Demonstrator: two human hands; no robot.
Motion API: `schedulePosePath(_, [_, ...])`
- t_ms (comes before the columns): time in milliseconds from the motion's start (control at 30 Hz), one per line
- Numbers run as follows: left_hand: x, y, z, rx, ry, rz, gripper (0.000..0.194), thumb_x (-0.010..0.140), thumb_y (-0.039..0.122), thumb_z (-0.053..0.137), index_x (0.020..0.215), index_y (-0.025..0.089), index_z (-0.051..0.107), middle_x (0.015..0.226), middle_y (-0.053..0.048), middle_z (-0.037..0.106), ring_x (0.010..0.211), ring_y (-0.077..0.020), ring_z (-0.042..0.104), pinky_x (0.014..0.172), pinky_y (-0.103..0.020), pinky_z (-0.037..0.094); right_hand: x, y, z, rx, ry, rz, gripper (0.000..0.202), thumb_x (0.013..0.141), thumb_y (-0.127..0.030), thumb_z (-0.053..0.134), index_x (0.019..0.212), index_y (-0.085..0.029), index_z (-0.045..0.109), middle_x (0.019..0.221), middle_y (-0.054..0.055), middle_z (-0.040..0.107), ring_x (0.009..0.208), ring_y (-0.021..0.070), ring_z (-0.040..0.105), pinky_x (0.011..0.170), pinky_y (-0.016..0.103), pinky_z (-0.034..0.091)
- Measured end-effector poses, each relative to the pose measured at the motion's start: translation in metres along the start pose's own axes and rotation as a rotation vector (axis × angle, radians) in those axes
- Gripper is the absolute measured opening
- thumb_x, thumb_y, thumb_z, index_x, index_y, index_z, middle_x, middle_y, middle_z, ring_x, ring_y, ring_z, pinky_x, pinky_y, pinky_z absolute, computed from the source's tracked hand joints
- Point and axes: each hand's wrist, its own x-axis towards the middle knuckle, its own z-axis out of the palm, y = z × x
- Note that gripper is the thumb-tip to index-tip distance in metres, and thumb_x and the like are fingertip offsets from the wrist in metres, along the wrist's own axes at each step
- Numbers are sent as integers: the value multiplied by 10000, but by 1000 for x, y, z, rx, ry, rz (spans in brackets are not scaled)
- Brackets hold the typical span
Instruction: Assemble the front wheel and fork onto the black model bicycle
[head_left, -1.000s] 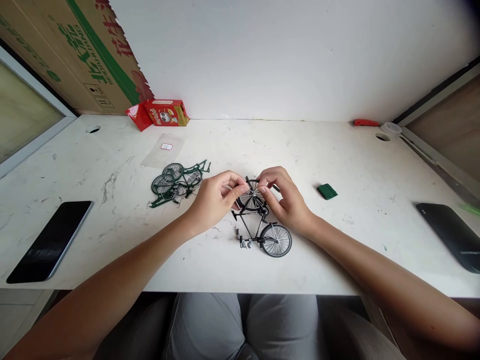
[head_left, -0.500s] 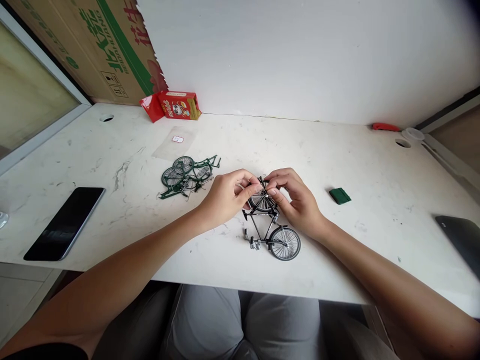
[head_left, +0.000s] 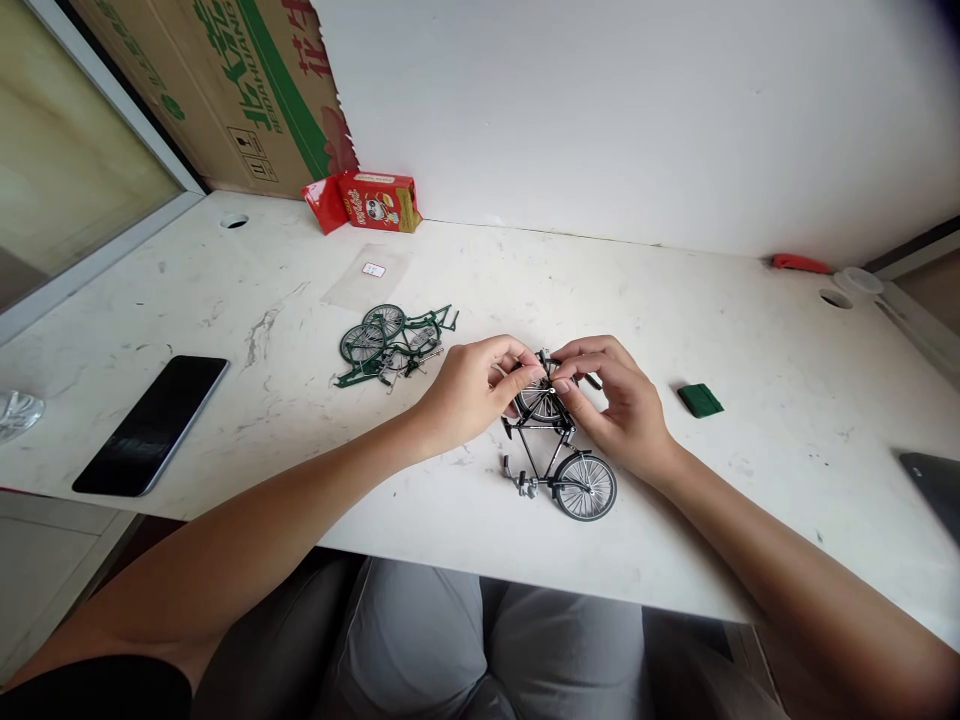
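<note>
A small black model bicycle point(head_left: 531, 452) lies on its side on the white table, its front wheel toward me. Over its far wheel, my left hand point(head_left: 480, 388) is closed in a pinch, thumb against forefinger. My right hand point(head_left: 619, 400) pinches at the same wheel from the other side, fingertips almost meeting the left ones. Whatever small part lies between the fingertips is hidden. Left of my hands lie green model bicycle parts point(head_left: 390, 343), with wheels and a frame among them.
A phone point(head_left: 152, 425) lies at left, near a clear object point(head_left: 19, 412). Behind are a plastic bag point(head_left: 367, 280) and a red box point(head_left: 382, 203). On the right are a green piece point(head_left: 700, 400), a red object point(head_left: 800, 263), a round clear lid point(head_left: 857, 283) and a dark device point(head_left: 934, 490).
The whole view has shifted slightly, so the table's things appear farther right. Both hands stay at the bicycle's far wheel, and a dark bar end now shows beside the right fingers.
</note>
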Motion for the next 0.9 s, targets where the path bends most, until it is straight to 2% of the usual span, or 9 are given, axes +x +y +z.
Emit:
schedulePosePath(333, [0,-2,0,12,-2,15,233,982,385,716,1036,159,712,939,-61,728,671,-121,706,530,-209,620,1,2,-2,229,-3,216,56,942,-335,792,993,-315,806,1146,64,679,1110,245,670,1016,472,551])
schedulePosePath(567, [0,-5,1,2,-8,0,254,978,405,720,1050,161,715,946,-68,727,690,-127,708,526,-208,628,4,3,-5,346,-18,331,60,886,-357,849,935,-322,849,1107,52,706,927,192,662,793,393,566])
schedulePosePath(667, [0,-5,1,-12,-9,-19,261,972,412,726,1046,162,716,941,-66,722,688,-129,703,525,-216,633,4,3,-5,361,-14,345,63,875,-360,860,930,-329,859,1099,50,715,916,188,669,774,385,574])
schedulePosePath(900, [1,-3,1,-53,-16,-72,260,955,411,744,1038,165,719,951,-75,725,711,-143,708,525,-224,631,5,2,-6,323,-14,300,78,881,-401,853,937,-347,860,1097,51,736,971,215,702,877,450,622])
